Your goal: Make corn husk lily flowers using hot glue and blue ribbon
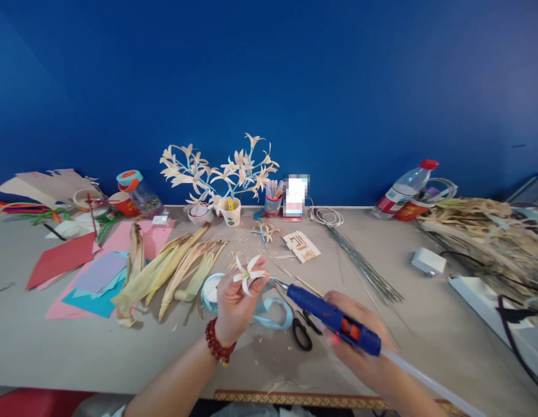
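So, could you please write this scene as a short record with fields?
left hand: holds a small husk flower in its fingers
right hand: grips a blue glue gun, nozzle pointed toward the flower
table by the hands: black scissors, light blue ribbon
further left: dried husks, coloured paper
back: cup with a flower branch
right: thin wires
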`<state>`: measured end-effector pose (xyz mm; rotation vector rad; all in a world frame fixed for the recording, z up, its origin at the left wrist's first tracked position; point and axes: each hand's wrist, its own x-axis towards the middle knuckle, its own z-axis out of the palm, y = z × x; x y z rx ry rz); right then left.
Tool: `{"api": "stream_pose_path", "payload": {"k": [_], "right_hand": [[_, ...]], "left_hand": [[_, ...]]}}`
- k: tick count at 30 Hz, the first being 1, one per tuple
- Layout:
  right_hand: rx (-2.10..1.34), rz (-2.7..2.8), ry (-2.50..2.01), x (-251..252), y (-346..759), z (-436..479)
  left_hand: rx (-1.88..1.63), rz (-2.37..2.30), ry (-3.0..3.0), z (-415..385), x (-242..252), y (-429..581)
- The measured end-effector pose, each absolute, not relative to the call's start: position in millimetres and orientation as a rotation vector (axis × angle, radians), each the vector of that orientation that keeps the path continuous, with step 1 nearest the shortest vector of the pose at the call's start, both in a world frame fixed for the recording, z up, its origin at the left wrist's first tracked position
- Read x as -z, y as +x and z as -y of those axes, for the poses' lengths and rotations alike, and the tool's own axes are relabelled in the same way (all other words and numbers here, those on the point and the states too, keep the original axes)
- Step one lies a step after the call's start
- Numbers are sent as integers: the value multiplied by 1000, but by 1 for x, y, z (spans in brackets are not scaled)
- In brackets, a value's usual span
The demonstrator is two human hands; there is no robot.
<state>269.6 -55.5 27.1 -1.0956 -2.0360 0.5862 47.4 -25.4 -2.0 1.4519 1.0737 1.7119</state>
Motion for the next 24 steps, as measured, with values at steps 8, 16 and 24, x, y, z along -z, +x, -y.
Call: {"api": "stream_pose_path", "payload": {"k": [8, 16, 24], "right_hand": [[-531, 2078, -1094, -20, 274, 57], [-359, 1972, -1042, -27, 274, 57], [-447, 1816, -1247, -4, 298, 25]], "left_hand": [[-1707, -1044, 1453, 26, 5, 47], [-1700, -1035, 1416, 27, 4, 46], [-1658, -1055, 1227, 26, 5, 49]]}}
